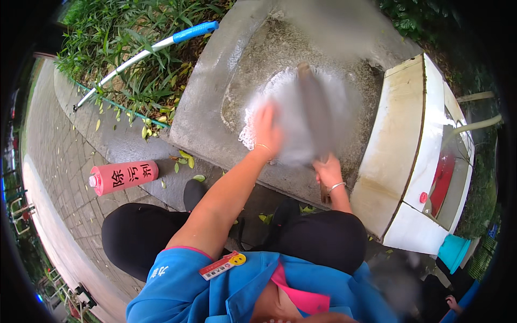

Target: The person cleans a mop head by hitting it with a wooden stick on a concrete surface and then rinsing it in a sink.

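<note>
A white fringed mop head or cloth (250,125) lies on the rough concrete slab before me, partly blurred. My left hand (268,131) rests at its left side with fingers spread, touching it. On the right, my right hand (329,171) is closed around the lower end of a brown, blurred wooden tool (317,109), likely a stick or paddle. This tool lies over the white material; whether it touches it cannot be told. A smudge on the lens blurs part of the upper view.
A pink bottle (129,176) with writing lies on the paving at left. Behind it, a white pole with a blue grip (196,32) leans across plants. A stained white cabinet (389,149) borders the slab at right, near a teal bucket (453,252). Another person's hand shows at lower right.
</note>
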Demonstrator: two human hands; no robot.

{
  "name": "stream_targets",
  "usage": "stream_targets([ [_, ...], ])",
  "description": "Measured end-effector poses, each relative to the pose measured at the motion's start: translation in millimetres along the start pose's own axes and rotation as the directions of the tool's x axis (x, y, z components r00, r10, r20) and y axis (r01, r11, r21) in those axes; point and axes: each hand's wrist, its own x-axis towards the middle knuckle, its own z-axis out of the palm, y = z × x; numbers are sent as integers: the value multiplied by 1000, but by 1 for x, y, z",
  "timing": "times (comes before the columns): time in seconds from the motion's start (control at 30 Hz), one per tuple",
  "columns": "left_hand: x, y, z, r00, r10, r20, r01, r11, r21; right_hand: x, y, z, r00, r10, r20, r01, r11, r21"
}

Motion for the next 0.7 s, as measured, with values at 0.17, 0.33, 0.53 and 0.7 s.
stream_targets([
  [0.17, 4, 8, 5, 998, -63, 2, 63, 988, -140, -25, -111, -45, 930, -232, -285, 306, 918, 253],
  [0.33, 0, -1, 8, 998, -52, -45, 51, 998, -26, -39, -212, -95, 454, -606, -654, 865, 477, 158],
  [0.53, 3, 47, -13, 992, -89, 87, 83, 994, 74, -18, -84, -42, 634, -471, -613, 534, 840, -93],
  [0.7, 10, 40, -29, 996, -71, 48, 66, 993, 94, -1, -9, -1, 995, 80, -66, -77, 996, 45],
])
